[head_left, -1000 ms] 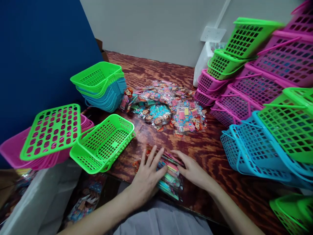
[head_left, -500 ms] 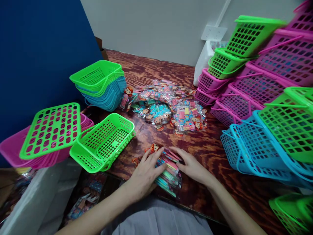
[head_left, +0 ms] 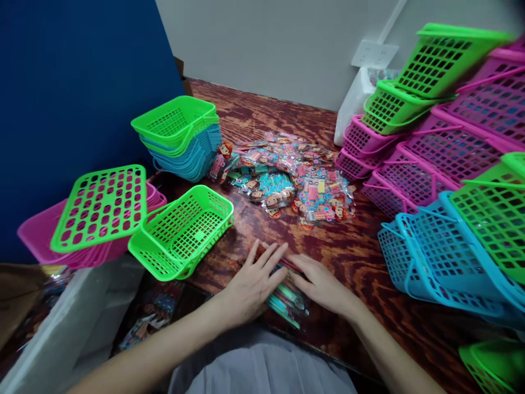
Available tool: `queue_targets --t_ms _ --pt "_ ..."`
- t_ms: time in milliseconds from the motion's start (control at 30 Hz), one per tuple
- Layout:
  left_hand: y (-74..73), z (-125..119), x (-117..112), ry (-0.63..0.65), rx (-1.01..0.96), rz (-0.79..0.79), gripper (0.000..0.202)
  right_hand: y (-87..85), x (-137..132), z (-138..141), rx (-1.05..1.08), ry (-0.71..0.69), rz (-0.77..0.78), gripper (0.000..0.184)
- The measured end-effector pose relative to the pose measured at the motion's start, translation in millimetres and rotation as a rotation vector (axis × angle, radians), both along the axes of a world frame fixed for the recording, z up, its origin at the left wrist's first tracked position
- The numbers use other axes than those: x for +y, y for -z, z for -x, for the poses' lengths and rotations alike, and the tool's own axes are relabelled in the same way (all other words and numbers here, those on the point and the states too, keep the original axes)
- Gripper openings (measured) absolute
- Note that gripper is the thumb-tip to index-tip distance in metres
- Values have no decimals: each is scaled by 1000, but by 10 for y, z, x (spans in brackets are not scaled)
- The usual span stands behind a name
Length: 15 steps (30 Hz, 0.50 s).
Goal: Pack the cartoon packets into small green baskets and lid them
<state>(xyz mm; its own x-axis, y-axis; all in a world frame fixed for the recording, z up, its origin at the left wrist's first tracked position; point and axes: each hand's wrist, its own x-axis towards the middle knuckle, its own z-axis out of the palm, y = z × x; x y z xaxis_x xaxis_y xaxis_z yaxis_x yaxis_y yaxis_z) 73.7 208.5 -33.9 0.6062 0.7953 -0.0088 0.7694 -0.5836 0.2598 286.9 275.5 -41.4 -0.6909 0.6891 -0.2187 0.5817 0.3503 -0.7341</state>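
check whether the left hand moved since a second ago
Yes, slightly: left hand slid right over the packets, away from the green basket.

A dark wood-grain surface point(head_left: 361, 257) meets a pale grey wall point(head_left: 270, 49) bearing a white socket plate point(head_left: 374, 54); a blue panel point(head_left: 74, 93) bounds its left edge.

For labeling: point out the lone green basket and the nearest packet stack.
lone green basket point(head_left: 184, 230), head view, mesh floor.
nearest packet stack point(head_left: 289, 301), head view, exposed near edge.
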Motion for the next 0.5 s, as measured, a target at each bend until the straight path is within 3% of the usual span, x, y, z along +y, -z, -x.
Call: queue_targets --t_ms 67,133,233,300,367,433,500 --pt "-15 -4 48 -14 -9 -12 77 -109 -15 -20 -39 -42 51 48" --pt "-1 -15 100 -31 -26 -22 93 -177 -83 -2 -82 -83 81 69" --pt "32 -57 169 -28 2 -10 107 -114 -287 113 -195 -95 -98 104" --pt "39 -90 203 -21 46 -8 109 42 -437 196 -290 -31 -332 95" --pt "20 -107 221 -20 84 -13 105 246 -531 233 -337 30 -541 70" --pt "-59 -87 208 -15 101 14 102 439 -541 209 -309 29 -666 59" --pt "-226 -12 135 18 61 80 98 564 -484 143 -247 6 -705 61"
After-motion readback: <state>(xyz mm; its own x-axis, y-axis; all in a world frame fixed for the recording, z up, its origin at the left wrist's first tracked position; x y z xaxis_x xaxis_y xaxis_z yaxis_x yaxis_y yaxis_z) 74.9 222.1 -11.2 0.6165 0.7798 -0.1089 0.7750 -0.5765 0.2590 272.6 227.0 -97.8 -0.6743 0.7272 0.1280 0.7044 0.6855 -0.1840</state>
